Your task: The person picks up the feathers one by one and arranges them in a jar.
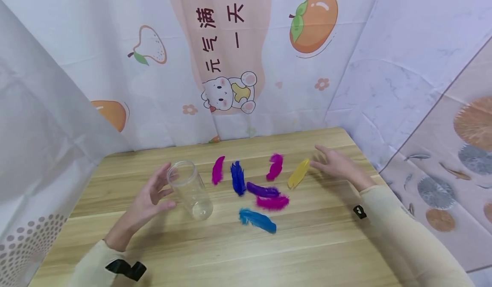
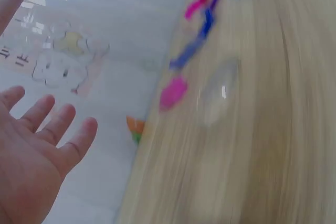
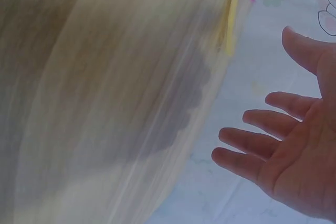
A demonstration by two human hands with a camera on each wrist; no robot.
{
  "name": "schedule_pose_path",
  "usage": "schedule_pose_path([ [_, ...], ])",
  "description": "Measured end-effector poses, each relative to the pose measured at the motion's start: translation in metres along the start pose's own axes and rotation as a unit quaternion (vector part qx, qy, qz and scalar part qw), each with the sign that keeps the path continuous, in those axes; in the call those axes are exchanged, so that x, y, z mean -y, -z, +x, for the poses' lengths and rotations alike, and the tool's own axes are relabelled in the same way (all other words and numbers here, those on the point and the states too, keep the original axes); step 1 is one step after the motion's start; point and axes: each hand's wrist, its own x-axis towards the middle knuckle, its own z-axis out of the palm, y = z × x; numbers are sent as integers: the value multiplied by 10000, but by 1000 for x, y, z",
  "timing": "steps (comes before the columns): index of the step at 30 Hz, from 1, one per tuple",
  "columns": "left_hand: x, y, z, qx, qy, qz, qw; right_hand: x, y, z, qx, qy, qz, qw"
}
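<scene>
A clear, open-topped jar (image 1: 188,188) stands on the left part of the table. My left hand (image 1: 147,199) is beside its left side, fingers apart and relaxed; the left wrist view shows that palm (image 2: 31,171) with nothing in it. On the right, my right hand (image 1: 335,164) hovers above the table near a yellow feather (image 1: 298,174), its fingers extended and holding nothing. Between the hands lie a dark blue feather (image 1: 238,178), a light blue feather (image 1: 258,220), a purple feather (image 1: 263,190) overlapping a magenta feather (image 1: 273,202), and two more magenta ones.
The wooden table (image 1: 307,244) meets a printed cloth (image 1: 153,90) hanging at the back. More cloth hangs along both sides. A black strap (image 1: 127,270) is at the left sleeve, and a small black piece (image 1: 359,212) shows by the right sleeve.
</scene>
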Motion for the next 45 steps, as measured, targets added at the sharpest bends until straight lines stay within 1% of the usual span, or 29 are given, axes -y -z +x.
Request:
schedule_pose_path([
  [2,-1,-4,3,-6,-79,-286,9996,1,-2,3,45,-64,17,10000],
  [3,-1,-7,5,-25,-88,-342,9994,2,-3,4,49,-64,22,10000],
  [6,-2,-13,10,-89,-103,-275,9995,2,-6,10,60,-63,-42,10000],
  [8,-1,-17,13,-131,-73,-251,9996,1,-10,14,87,8,-115,9999],
  [10,1,-20,15,-163,-56,-280,9995,0,-13,18,121,143,-185,9997],
  [13,4,-24,18,-183,-132,-337,9992,0,-20,22,104,356,-311,9988],
  [15,5,-26,20,-218,-178,-294,9992,0,-23,24,57,407,-358,9985],
  [19,6,-30,23,-355,-255,-274,9987,2,-26,26,-28,244,-477,9986],
  [22,6,-31,23,-450,-353,-438,9974,5,-28,27,-35,51,-568,9984],
  [26,5,-31,22,-555,-479,-545,9958,7,-31,28,-17,-81,-707,9975],
  [29,5,-31,22,-627,-382,-476,9962,5,-32,28,-5,-96,-827,9965],
  [31,6,-32,22,-651,-244,-376,9969,4,-33,28,-44,-95,-879,9961],
  [36,8,-35,22,-743,119,83,9971,5,-32,29,-80,-82,-799,9967],
  [39,9,-35,22,-855,371,391,9949,7,-31,30,-35,-156,-697,9974],
  [42,10,-34,22,-957,552,632,9919,9,-34,30,-64,-238,-739,9970],
  [44,11,-34,22,-995,605,689,9908,10,-36,30,-93,-250,-787,9965],
  [45,11,-34,22,-1003,584,701,9908,11,-37,31,-117,-247,-810,9963],
])
